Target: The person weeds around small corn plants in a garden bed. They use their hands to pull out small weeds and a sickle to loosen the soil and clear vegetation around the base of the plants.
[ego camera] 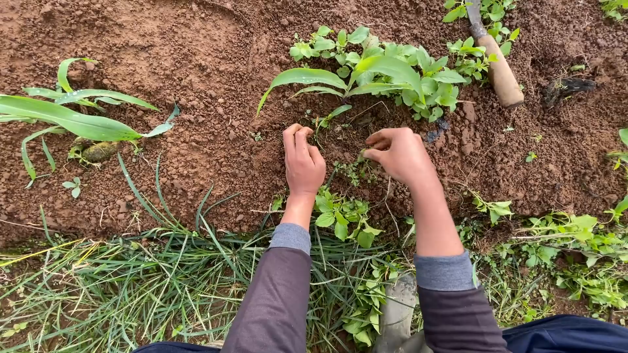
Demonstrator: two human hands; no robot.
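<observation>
Soil (pixel 196 59), red-brown and crumbly, fills the upper half of the frame, and both my hands press into it near the centre. My left hand (pixel 303 162) lies knuckles up, fingers curled down into the dirt, holding nothing I can see. My right hand (pixel 399 153), just beside it, pinches a small weed (pixel 356 171) between thumb and fingertips. A young maize plant (pixel 366 75) stands right above my hands. A wooden-handled tool (pixel 498 72) lies at the upper right. Grass (pixel 131 287) covers the lower left.
</observation>
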